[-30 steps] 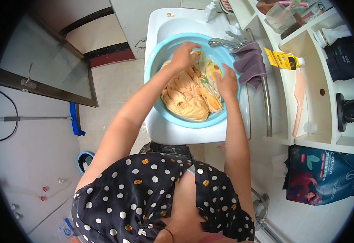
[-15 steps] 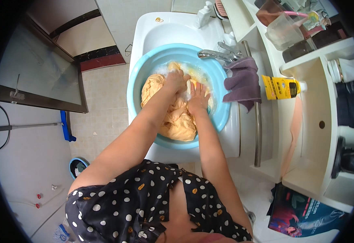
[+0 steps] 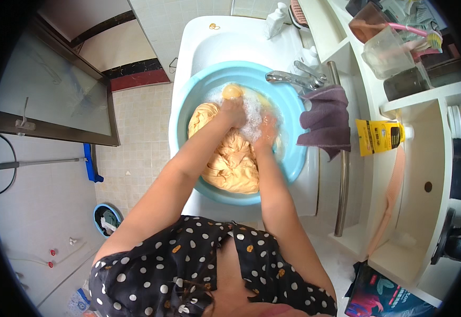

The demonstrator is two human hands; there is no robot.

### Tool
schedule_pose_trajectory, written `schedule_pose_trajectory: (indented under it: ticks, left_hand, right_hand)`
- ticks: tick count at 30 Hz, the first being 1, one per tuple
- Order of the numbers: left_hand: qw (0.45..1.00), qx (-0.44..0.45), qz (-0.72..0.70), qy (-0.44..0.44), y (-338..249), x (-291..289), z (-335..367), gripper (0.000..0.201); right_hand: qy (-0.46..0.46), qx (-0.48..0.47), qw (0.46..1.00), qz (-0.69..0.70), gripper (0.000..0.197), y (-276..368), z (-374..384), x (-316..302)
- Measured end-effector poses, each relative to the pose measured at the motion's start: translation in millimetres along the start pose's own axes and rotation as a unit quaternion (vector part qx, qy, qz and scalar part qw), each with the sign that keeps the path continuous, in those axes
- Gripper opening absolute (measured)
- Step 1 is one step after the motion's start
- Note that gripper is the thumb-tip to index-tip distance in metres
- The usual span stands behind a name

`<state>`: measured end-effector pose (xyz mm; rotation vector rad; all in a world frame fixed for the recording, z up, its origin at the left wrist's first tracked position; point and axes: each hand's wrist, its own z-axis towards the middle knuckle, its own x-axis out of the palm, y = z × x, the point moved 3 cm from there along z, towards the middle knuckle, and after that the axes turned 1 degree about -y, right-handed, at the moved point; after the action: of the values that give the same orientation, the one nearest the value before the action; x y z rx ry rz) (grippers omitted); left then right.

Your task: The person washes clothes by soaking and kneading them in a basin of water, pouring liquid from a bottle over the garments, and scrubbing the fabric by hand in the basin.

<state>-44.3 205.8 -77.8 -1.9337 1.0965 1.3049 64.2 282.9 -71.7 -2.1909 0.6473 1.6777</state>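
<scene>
In the blue basin (image 3: 292,156) on the white sink (image 3: 215,46), my left grip (image 3: 232,112) is clenched on peach cloth (image 3: 231,170) bunched in sudsy water (image 3: 252,119); my right grip (image 3: 267,130) is sunk there too, spread or closed I cannot tell.

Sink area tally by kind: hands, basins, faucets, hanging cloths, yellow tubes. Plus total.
Bare left hand, bare right hand: 2
Light-blue round plastic basin: 1
Chrome metal faucet: 1
Hanging purple cloth: 1
Yellow tube with white cap: 1
Total: 6
</scene>
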Motion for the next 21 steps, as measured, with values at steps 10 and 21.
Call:
schedule_pose_trajectory:
  ticks: [10,21]
  left_hand:
    - [0.977,-0.165,-0.09,-0.105,15.5,-55.1,-74.6,0.064]
    - [0.992,-0.072,-0.086,-0.061,4.1,-50.8,-55.5,0.023]
  right_hand:
    - [-0.094,0.014,0.94,0.328,0.044,-6.4,-26.1,-64.4]
    - [-0.018,-0.059,0.989,0.138,0.029,11.9,-34.4,-32.9]
